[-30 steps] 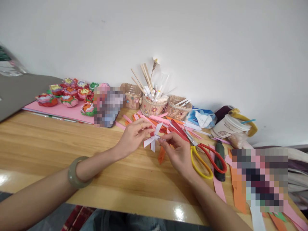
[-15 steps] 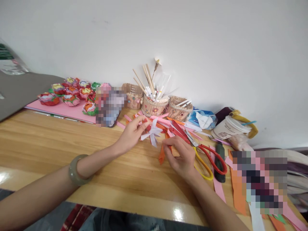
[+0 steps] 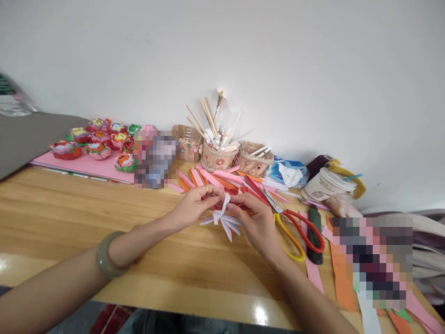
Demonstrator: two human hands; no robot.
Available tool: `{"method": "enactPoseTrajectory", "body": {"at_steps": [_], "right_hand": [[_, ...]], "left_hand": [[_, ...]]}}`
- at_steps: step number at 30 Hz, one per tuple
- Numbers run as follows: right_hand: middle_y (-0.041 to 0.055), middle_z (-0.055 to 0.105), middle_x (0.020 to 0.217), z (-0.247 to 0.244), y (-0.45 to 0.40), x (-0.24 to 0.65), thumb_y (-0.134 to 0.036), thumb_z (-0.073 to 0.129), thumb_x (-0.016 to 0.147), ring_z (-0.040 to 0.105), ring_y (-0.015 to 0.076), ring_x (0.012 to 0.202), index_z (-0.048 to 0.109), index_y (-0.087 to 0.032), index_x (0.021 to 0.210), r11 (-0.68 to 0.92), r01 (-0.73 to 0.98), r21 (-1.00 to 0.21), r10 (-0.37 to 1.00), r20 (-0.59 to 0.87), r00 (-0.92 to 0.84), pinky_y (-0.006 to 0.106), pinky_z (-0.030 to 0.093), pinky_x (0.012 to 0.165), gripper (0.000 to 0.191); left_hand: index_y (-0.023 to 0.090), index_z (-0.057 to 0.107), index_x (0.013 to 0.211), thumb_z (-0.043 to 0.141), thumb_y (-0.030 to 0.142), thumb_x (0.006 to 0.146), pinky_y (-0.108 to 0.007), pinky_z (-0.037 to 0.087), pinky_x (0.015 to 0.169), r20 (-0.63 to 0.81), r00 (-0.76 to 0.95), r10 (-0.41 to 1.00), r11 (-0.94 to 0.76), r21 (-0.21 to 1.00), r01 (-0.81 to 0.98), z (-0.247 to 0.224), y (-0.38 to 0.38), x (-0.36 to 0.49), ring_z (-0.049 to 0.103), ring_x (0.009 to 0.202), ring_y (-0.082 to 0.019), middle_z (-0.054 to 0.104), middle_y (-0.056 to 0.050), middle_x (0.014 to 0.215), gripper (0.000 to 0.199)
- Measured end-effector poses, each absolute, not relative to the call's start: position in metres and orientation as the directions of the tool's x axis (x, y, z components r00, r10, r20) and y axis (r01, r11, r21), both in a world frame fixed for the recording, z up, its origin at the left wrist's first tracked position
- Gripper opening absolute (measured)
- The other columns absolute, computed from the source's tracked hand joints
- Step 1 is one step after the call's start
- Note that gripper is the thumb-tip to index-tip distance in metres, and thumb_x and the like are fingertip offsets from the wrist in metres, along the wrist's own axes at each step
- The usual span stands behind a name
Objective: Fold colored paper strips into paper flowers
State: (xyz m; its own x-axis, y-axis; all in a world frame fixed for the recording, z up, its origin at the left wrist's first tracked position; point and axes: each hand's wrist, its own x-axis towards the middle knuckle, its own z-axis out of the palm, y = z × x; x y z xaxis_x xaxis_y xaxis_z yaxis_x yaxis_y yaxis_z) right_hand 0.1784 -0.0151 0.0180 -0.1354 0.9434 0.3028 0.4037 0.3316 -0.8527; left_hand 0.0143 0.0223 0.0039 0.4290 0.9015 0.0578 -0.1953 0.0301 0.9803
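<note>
Between my two hands, above the wooden table, is a pale lilac folded-paper piece (image 3: 228,223) with several pointed arms fanning downward. The fingers of my left hand (image 3: 196,206) are closed on its upper left side; a ring is on one finger and a bangle (image 3: 111,254) on the wrist. My right hand (image 3: 255,222) pinches the same piece from the right with thumb and forefinger. Behind the hands lies a heap of pink, orange and red paper strips (image 3: 212,178). Scissors (image 3: 292,222) with one red and one yellow handle lie right of my right hand.
Folded-paper flowers (image 3: 98,150) stand on pink sheets (image 3: 78,169) at left. Decorated baskets (image 3: 219,159) hold sticks and pens by the wall. A tissue pack (image 3: 287,172), paper cup (image 3: 325,183), dark green tool (image 3: 315,234) and orange strips (image 3: 342,278) are at right. Two areas are pixelated.
My right hand has moved left and now grips the paper piece, which was in my left hand alone. The piece has tipped, its arms now pointing downward. The view has shifted slightly.
</note>
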Motion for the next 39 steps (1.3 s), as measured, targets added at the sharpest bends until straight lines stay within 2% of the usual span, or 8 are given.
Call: {"method": "enactPoseTrajectory", "body": {"at_steps": [5, 10, 13, 18, 22, 28, 30, 39], "right_hand": [[0.0044, 0.068, 0.085, 0.011, -0.018, 0.176, -0.026, 0.058, 0.083, 0.062, 0.0155, 0.074, 0.064, -0.02, 0.097, 0.419, 0.491, -0.764, 0.902, 0.411, -0.13, 0.028, 0.05, 0.067, 0.017], [0.0065, 0.065, 0.085, 0.012, -0.027, 0.171, -0.028, 0.066, 0.076, 0.062, 0.018, 0.075, 0.054, -0.019, 0.096, 0.587, 0.677, -0.445, 0.733, 0.647, -0.211, 0.03, 0.051, 0.063, 0.025], [0.0055, 0.064, 0.081, 0.012, -0.031, 0.166, -0.028, 0.067, 0.076, 0.063, 0.0185, 0.076, 0.051, -0.02, 0.093, 0.644, 0.701, -0.307, 0.649, 0.705, -0.287, 0.029, 0.051, 0.063, 0.025], [0.0056, 0.066, 0.08, 0.01, -0.032, 0.161, -0.025, 0.064, 0.078, 0.063, 0.0179, 0.075, 0.052, -0.02, 0.091, 0.671, 0.697, -0.253, 0.618, 0.711, -0.336, 0.028, 0.051, 0.062, 0.018], [0.0038, 0.065, 0.075, 0.014, -0.031, 0.162, -0.019, 0.061, 0.08, 0.062, 0.0154, 0.068, 0.055, -0.02, 0.083, 0.635, 0.699, -0.329, 0.658, 0.704, -0.267, 0.027, 0.049, 0.06, 0.007], [0.0016, 0.066, 0.072, 0.016, -0.021, 0.17, -0.022, 0.06, 0.078, 0.062, 0.0124, 0.063, 0.059, -0.018, 0.079, 0.397, 0.521, -0.756, 0.898, 0.437, -0.051, 0.024, 0.051, 0.06, 0.003], [0.0025, 0.068, 0.075, 0.014, -0.017, 0.173, -0.024, 0.06, 0.078, 0.063, 0.0134, 0.066, 0.062, -0.018, 0.082, 0.31, 0.448, -0.839, 0.939, 0.344, -0.005, 0.025, 0.052, 0.063, 0.008], [0.0054, 0.069, 0.076, 0.008, -0.011, 0.178, -0.031, 0.063, 0.077, 0.064, 0.016, 0.066, 0.065, -0.016, 0.081, 0.243, 0.374, -0.895, 0.967, 0.255, -0.017, 0.028, 0.052, 0.062, 0.015]], "left_hand": [[0.014, 0.06, 0.073, 0.062, 0.02, 0.071, -0.026, 0.047, 0.07, 0.071, 0.29, 0.954, -0.039, 0.993, -0.114, 0.003, 0.019, 0.018, 0.059, 0.068, -0.013, 0.063, -0.001, 0.071, 0.006], [0.016, 0.057, 0.079, 0.052, 0.021, 0.08, -0.027, 0.049, 0.076, 0.146, 0.175, 0.974, -0.124, 0.984, -0.128, 0.002, 0.014, 0.02, 0.062, 0.075, -0.012, 0.064, -0.001, 0.076, 0.007], [0.017, 0.055, 0.08, 0.048, 0.021, 0.083, -0.026, 0.05, 0.073, 0.185, 0.113, 0.976, -0.177, 0.981, -0.084, 0.004, 0.01, 0.021, 0.062, 0.074, -0.011, 0.063, 0.0, 0.077, 0.009], [0.018, 0.053, 0.082, 0.044, 0.02, 0.086, -0.025, 0.05, 0.073, 0.239, 0.057, 0.969, -0.238, 0.971, -0.024, 0.004, 0.001, 0.025, 0.061, 0.078, -0.012, 0.062, -0.001, 0.082, 0.01], [0.018, 0.052, 0.086, 0.044, 0.02, 0.086, -0.026, 0.049, 0.074, 0.263, 0.083, 0.961, -0.263, 0.965, -0.015, 0.004, -0.005, 0.027, 0.061, 0.081, -0.012, 0.063, -0.002, 0.087, 0.009], [0.017, 0.055, 0.086, 0.049, 0.02, 0.083, -0.026, 0.048, 0.073, 0.252, 0.189, 0.949, -0.255, 0.967, -0.009, 0.007, -0.004, 0.024, 0.059, 0.08, -0.013, 0.061, -0.003, 0.085, 0.007], [0.016, 0.057, 0.086, 0.051, 0.02, 0.082, -0.027, 0.048, 0.074, 0.23, 0.229, 0.946, -0.234, 0.972, -0.008, 0.007, -0.002, 0.022, 0.059, 0.08, -0.013, 0.061, -0.003, 0.086, 0.008], [0.017, 0.061, 0.086, 0.054, 0.014, 0.077, -0.03, 0.049, 0.077, 0.206, 0.231, 0.951, -0.222, 0.974, 0.045, 0.002, 0.005, 0.021, 0.061, 0.082, -0.015, 0.066, -0.004, 0.088, 0.012]]}}
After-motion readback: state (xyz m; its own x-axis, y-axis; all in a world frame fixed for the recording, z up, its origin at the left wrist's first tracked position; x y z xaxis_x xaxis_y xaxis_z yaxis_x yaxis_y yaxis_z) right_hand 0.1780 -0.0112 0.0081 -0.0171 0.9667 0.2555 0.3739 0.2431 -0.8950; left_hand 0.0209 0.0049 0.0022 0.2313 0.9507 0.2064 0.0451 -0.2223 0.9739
